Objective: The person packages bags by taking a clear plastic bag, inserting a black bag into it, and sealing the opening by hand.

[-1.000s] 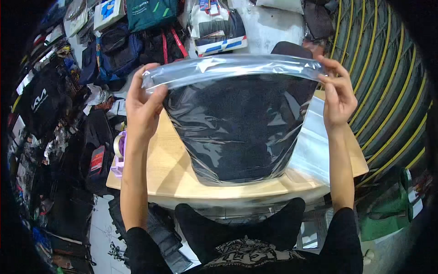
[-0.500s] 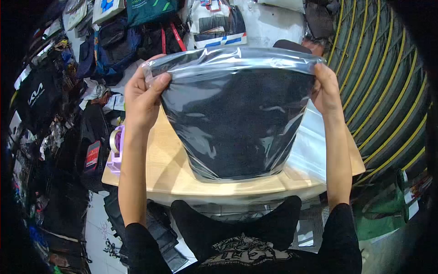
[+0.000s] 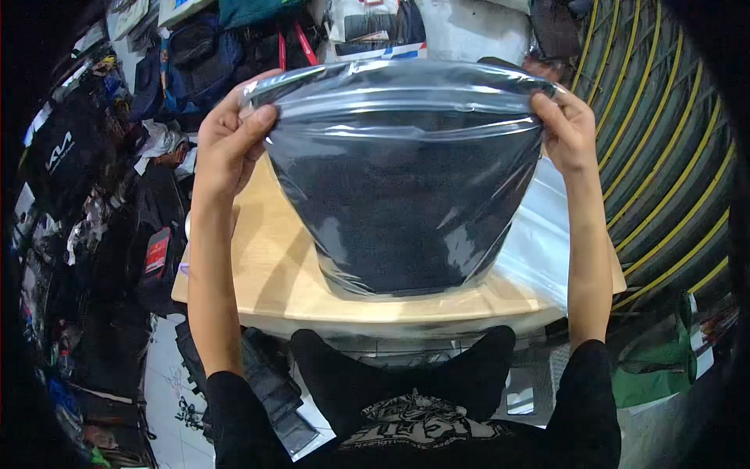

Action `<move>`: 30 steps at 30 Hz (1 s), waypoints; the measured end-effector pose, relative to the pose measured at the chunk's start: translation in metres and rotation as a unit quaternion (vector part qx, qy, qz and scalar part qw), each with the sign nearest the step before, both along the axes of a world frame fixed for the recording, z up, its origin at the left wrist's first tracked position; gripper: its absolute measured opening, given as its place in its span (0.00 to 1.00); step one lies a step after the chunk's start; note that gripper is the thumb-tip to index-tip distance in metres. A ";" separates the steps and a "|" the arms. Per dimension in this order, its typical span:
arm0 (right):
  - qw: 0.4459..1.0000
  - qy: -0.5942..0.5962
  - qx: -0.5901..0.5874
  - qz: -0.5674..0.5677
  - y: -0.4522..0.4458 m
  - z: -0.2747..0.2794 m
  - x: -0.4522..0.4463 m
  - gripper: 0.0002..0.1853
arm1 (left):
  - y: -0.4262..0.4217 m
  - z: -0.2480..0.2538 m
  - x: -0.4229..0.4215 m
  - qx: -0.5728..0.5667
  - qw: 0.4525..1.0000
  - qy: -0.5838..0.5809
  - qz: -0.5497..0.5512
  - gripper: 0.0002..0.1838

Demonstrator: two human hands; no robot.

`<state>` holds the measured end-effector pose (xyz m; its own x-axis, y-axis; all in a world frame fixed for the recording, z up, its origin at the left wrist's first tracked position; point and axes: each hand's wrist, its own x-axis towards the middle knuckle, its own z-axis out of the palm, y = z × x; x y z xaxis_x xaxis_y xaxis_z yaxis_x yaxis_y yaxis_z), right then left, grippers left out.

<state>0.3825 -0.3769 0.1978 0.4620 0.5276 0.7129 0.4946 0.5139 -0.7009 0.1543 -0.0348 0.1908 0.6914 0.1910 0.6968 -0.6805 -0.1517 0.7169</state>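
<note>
A clear plastic bag (image 3: 422,98) with a flat black item (image 3: 414,211) inside stands tilted up over the wooden table (image 3: 266,258). My left hand (image 3: 230,141) pinches the bag's upper left corner, thumb in front and fingers behind. At the upper right corner my right hand (image 3: 569,129) grips the film in the same way. Between the two hands the bag's top edge is pulled taut, with shiny horizontal creases. The bag's lower edge is near the table's front. What kind of black item it is, I cannot tell.
Clear plastic sheets or bags (image 3: 539,234) lie on the table's right side. A tape roll's edge (image 3: 187,227) peeks out beside my left forearm. Black tyres with yellow stripes (image 3: 664,156) stand at right; bags (image 3: 195,70) and clutter fill the left and back.
Both hands have moved slightly outward and up, stretching the bag's top wider and tauter. A second crease now runs across the film. My left forearm now covers most of the purple tape dispenser.
</note>
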 end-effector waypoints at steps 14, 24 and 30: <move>0.990 0.112 -0.073 -0.042 0.017 0.035 -0.024 0.11 | 0.012 0.034 -0.022 -0.042 0.993 0.109 -0.027 0.15; 0.897 0.383 -0.222 0.005 0.074 -0.181 0.035 0.09 | 0.048 -0.184 0.054 -0.219 0.913 0.344 -0.003 0.16; 0.864 0.388 -0.317 -0.052 0.073 -0.227 0.044 0.10 | 0.007 -0.202 0.057 0.250 0.825 0.358 0.360 0.24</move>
